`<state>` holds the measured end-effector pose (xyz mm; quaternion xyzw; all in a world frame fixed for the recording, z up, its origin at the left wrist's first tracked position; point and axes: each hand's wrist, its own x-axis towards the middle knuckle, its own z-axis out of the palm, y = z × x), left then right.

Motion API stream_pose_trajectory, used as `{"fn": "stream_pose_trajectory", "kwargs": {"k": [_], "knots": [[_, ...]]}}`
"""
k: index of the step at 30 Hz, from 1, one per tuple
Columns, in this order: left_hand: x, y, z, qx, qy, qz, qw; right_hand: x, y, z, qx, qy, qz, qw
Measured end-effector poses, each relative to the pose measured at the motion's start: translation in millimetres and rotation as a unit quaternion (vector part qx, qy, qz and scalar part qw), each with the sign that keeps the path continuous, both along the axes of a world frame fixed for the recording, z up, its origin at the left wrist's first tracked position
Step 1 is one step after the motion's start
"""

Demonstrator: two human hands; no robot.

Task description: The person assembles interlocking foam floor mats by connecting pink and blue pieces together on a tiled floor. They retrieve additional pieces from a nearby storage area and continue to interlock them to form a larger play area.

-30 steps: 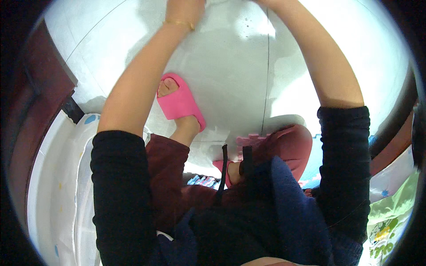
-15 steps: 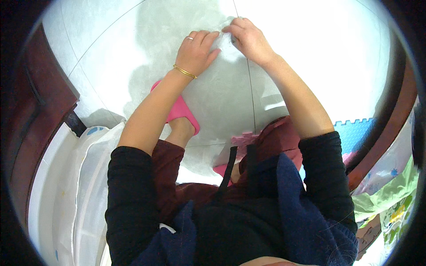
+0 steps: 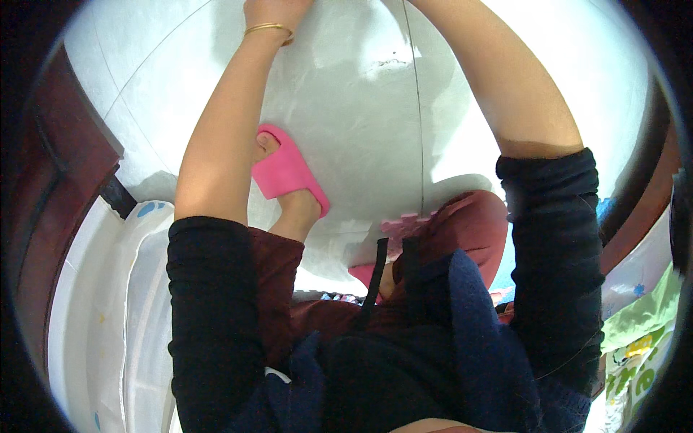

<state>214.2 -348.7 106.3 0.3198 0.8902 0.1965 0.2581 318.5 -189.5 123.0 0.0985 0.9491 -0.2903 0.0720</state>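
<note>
Only the wrist end of my left hand (image 3: 278, 10) shows at the upper edge, with a gold bangle (image 3: 268, 27) on the wrist. Its fingers are out of view, so whether they grip anything is hidden. My right forearm (image 3: 498, 68) reaches up past the same edge, and the right hand lies beyond the picture. Between the forearms lies the grey-white tiled floor (image 3: 354, 130), with some dark specks and a pale wet-looking or bright patch near the seam. Below my left forearm is a pink slipper (image 3: 292, 169) on my foot.
Dark red wooden furniture (image 3: 68, 151) stands at the left, above white sheer fabric (image 3: 155, 289). A pink foam mat edge (image 3: 404, 227) shows near my right knee. A curved brown wooden edge (image 3: 639, 209) and green cloth (image 3: 642, 317) are at the right.
Both arms have stretched farther forward and apart, taking my hands to or past the upper edge. The clear, film-like thing between my fingers is no longer in view.
</note>
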Motion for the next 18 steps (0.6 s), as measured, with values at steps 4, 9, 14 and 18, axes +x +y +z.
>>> {"fn": "stream_pose_trajectory", "kwargs": {"k": [4, 9, 14, 18], "knots": [[5.4, -4.4, -30.6, 0.21, 0.111, -0.133, 0.962, -5.9, -0.7, -30.2, 0.07, 0.132, 0.065, 0.987], [32.3, -12.7, -43.0, 0.066, 0.09, -0.137, 0.984, 33.1, 13.6, -26.0, 0.032, 0.126, 0.13, 0.983], [60.2, -33.2, -64.4, 0.165, 0.198, -0.233, 0.938, 69.9, 4.7, -27.6, -0.036, 0.194, 0.041, 0.979], [82.2, -23.9, -55.1, 0.15, 0.14, -0.27, 0.941, 113.5, -9.0, -5.4, -0.034, 0.188, 0.029, 0.981]]}}
